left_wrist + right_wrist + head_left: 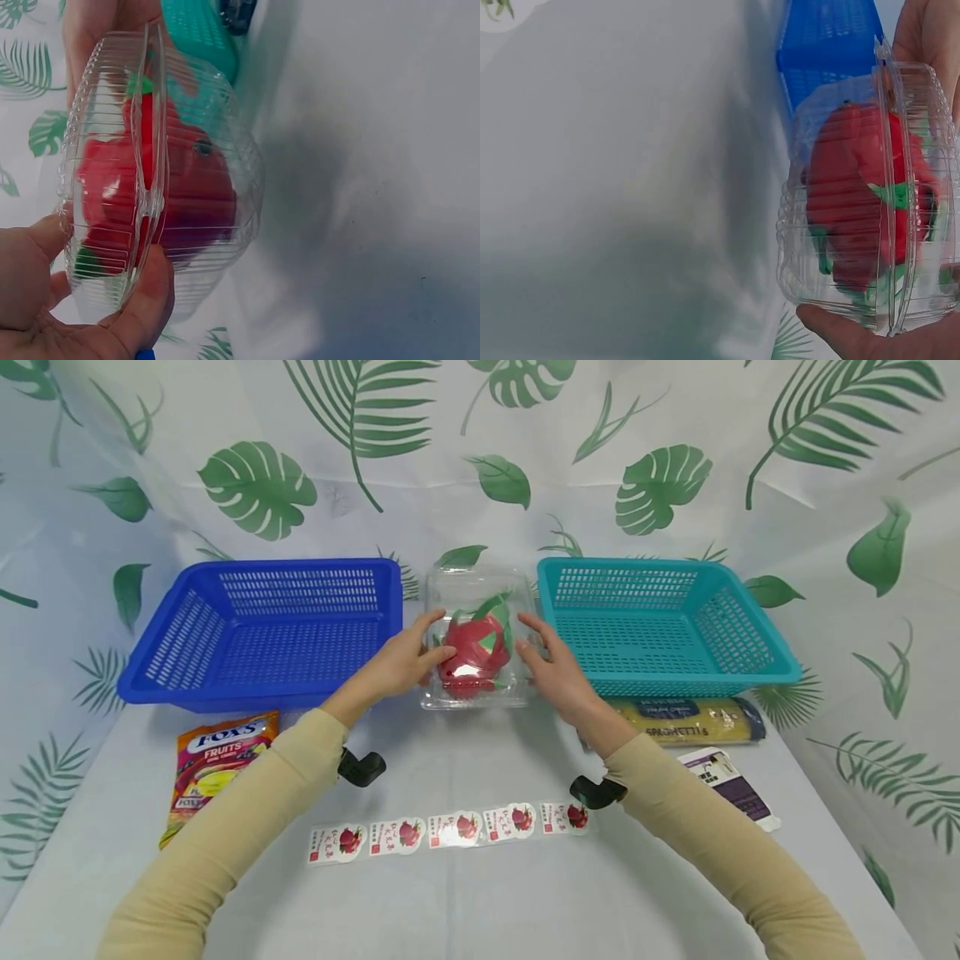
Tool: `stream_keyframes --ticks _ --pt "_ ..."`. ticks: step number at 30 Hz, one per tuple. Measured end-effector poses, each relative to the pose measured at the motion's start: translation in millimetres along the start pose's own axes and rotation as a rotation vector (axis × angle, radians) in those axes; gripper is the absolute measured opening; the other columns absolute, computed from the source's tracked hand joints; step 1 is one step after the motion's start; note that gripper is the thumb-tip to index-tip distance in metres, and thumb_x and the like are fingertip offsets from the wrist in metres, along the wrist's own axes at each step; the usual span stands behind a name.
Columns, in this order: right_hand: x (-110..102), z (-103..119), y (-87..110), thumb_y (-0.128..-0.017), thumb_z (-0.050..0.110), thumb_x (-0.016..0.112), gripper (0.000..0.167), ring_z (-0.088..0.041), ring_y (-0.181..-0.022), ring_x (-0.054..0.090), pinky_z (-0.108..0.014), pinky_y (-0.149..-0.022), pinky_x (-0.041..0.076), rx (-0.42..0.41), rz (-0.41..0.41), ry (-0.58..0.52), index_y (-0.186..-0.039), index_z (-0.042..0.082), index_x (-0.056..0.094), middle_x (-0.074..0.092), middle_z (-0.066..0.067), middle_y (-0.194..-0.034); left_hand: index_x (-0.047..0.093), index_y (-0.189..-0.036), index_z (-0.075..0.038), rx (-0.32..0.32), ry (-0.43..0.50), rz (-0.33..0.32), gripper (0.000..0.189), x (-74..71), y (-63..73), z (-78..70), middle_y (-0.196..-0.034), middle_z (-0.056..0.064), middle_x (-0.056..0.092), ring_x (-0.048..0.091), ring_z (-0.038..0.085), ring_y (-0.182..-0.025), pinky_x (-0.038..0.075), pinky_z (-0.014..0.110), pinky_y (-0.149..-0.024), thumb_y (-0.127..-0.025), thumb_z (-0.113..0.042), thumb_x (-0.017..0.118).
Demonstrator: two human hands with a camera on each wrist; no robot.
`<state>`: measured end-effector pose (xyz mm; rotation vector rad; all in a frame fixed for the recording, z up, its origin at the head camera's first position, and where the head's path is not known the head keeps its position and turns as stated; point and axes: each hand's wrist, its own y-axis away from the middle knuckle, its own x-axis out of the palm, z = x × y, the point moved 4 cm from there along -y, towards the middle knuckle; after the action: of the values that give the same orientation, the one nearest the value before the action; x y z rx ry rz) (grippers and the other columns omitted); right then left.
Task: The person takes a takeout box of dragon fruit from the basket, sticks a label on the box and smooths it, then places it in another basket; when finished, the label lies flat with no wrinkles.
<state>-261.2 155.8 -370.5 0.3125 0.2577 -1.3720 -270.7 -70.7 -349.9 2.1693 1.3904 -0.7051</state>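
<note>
Between the two baskets, a clear plastic clamshell box point(480, 578) holds red dragon fruit point(474, 647) with green leaf tips. Its lid lies against the base along the rim seam, as both wrist views show. My left hand point(401, 658) grips the box's left side, the thumb along the seam in the left wrist view. On the opposite side my right hand point(558, 677) holds the box, its thumb point(832, 330) at the lower edge in the right wrist view. Part of the fingers on each side is hidden behind the plastic.
A blue basket point(300, 693) stands left, a teal basket point(667, 681) right. Nearer lie a Fox's candy bag point(217, 760), a spaghetti pack point(690, 722) and a purple-and-white packet point(731, 789). A strip of several dragon fruit stickers point(453, 831) lies in front on the white table point(450, 910).
</note>
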Motion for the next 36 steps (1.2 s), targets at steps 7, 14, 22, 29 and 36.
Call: stream_keyframes --ticks 7,14,22,29,36 --pt "-2 -1 -0.2 -0.104 0.039 0.045 0.052 -0.032 -0.140 0.031 -0.053 -0.100 0.043 0.004 0.002 -0.004 -0.153 0.033 0.029 0.012 -0.006 -0.162 0.015 -0.157 -0.019 -0.012 0.005 0.006 0.068 1.5 0.0 -1.3 -0.085 0.013 0.059 0.060 0.024 -0.074 0.048 0.034 -0.067 -0.102 -0.037 0.051" --pt "-3 -1 -0.6 -0.104 0.037 0.045 0.052 -0.032 -0.141 0.031 -0.054 -0.102 0.042 0.002 0.011 -0.015 -0.153 0.032 0.029 0.010 -0.006 -0.162 0.015 -0.157 -0.020 -0.022 0.009 0.011 0.068 1.6 -0.3 -1.6 -0.091 0.014 0.060 0.061 0.024 -0.077 0.050 0.035 -0.070 -0.102 -0.037 0.051" --pt "-3 -2 2.3 -0.104 0.038 0.045 0.052 -0.031 -0.145 0.022 -0.053 -0.102 0.042 -0.003 0.022 0.021 -0.153 0.034 0.029 0.012 -0.005 -0.162 0.014 -0.157 -0.014 -0.008 0.074 -0.050 0.066 14.5 5.0 -0.4 -0.076 0.010 0.052 0.055 0.021 -0.067 0.046 0.033 -0.066 -0.104 -0.028 0.049" --pt "0 -4 8.4 -0.104 0.037 0.045 0.052 -0.030 -0.143 0.027 -0.054 -0.105 0.038 -0.007 0.013 0.153 -0.154 0.032 0.031 0.023 -0.005 -0.160 0.016 -0.157 -0.013 -0.054 0.137 -0.122 0.062 30.5 12.7 4.6 -0.075 0.009 0.048 0.049 0.020 -0.072 0.042 0.034 -0.068 -0.104 -0.022 0.047" --pt "4 -10 8.9 -0.105 0.038 0.042 0.053 -0.029 -0.146 0.019 -0.056 -0.112 0.027 0.037 0.043 0.199 -0.155 0.032 0.025 0.023 -0.005 -0.160 0.020 -0.157 -0.020 -0.128 0.186 -0.195 0.057 37.2 12.7 7.9 -0.109 0.018 0.046 0.046 0.029 -0.102 0.041 0.046 -0.091 -0.105 -0.024 0.044"
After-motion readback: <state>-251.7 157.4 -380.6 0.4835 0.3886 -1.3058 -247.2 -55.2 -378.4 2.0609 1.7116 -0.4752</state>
